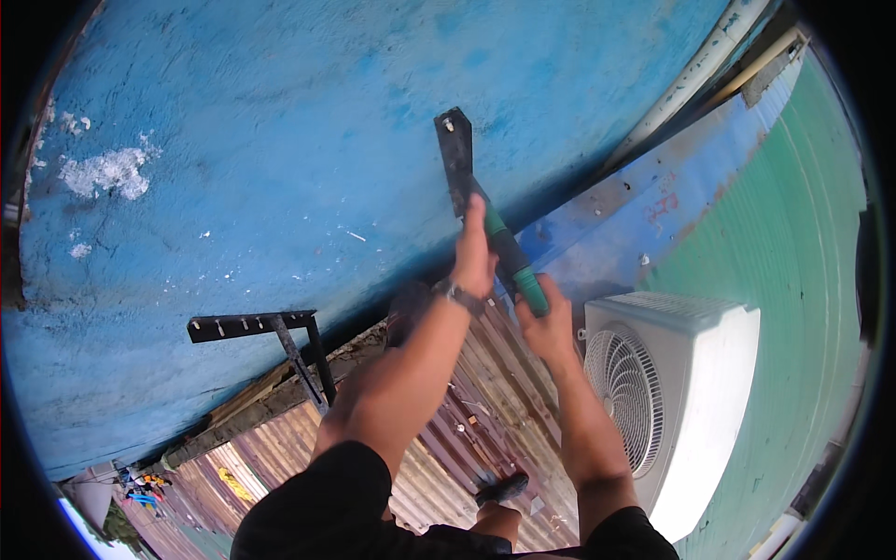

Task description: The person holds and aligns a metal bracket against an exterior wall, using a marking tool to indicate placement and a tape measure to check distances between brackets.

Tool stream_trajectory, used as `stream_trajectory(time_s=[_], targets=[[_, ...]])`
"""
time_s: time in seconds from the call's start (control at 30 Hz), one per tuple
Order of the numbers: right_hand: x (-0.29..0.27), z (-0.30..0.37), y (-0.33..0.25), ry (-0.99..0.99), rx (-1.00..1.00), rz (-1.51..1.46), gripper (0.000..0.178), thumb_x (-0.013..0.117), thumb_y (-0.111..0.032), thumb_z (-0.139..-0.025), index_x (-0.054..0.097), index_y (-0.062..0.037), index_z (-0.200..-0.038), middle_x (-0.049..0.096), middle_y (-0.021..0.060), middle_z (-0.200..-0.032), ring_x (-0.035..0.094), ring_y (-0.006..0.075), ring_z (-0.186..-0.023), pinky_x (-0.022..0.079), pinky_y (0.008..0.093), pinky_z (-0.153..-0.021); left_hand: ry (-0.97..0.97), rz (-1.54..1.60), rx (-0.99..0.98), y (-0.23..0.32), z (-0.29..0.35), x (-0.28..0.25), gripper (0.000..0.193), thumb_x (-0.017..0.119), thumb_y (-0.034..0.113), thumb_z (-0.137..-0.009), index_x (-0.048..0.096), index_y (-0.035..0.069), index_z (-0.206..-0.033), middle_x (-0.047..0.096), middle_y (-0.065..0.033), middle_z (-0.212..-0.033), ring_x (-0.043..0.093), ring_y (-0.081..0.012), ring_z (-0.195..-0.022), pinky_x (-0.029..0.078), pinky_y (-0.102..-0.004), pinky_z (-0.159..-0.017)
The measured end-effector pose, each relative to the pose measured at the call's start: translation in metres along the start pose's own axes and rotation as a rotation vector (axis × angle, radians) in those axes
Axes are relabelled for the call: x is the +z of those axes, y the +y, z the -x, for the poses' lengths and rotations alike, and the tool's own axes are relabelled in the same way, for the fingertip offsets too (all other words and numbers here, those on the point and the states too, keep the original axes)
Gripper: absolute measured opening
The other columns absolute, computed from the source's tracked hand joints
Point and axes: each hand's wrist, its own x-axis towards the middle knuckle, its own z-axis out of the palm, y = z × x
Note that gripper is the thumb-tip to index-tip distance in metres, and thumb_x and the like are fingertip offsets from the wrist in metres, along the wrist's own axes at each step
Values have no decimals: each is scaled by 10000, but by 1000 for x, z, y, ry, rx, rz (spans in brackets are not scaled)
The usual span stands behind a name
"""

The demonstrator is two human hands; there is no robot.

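Matt metal upper bracket (pixel 455 147), rough wall (pixel 280 140)

The person's bare, motion-blurred left hand (pixel 474 259) reaches far; the bare right hand (pixel 551 325), nearer and rightward, curls closed. Both bare forearms (pixel 425 371) slant inward.

Corrugated metal sheets (pixel 437 490) underfoot show an outdoor rooftop.

I see corrugated metal sheeting (pixel 523 406) below me, a whitish pipe (pixel 696 75) and a green surface (pixel 793 233) to my right
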Motion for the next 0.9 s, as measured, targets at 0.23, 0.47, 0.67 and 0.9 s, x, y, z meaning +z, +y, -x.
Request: stream_trajectory(time_s=[0.23, 0.47, 0.67, 0.9], targets=[[22, -12, 8, 38, -71, 40, 198, 667, -95, -830, 619, -60, -1018, 671, 192, -760, 685, 411, -703, 522, 412, -621, -72, -238, 187, -61, 37, -5, 500, 682, 541, -934, 577, 101, -1147, 562, 24, -979, 531, -115, -926, 445, -291, -813], [27, -25, 3, 17, 54, 38, 181, 692, -144, -809, 612, -99, -964, 649, 231, -764, 642, 483, -802, 505, 512, -664, -105, 101, -80, 10, -10, -26, 588, 653, 716, -856, 536, 145, -777, 492, 27, -681, 541, -141, -696, 434, -256, -646], [24, -18, -7, 22, 38, -32, 188, 670, -119, -804, 588, -71, -966, 636, 233, -753, 629, 494, -796, 496, 499, -659, -117, 124, -79, 36, -71, 1, 379, 783, 387, -873, 506, 147, -774, 495, -2, -672, 527, -149, -587, 463, -297, -537], [6, -9, -6, -104, -40, 123, 276, 656, -96, -819, 548, -47, -1068, 608, 271, -752, 600, 526, -787, 489, 499, -648, -98, 171, 26, 26, -69, 5, 295, 752, 239, -861, 486, 157, -766, 467, 5, -639, 499, -139, -530, 425, -297, -472]])
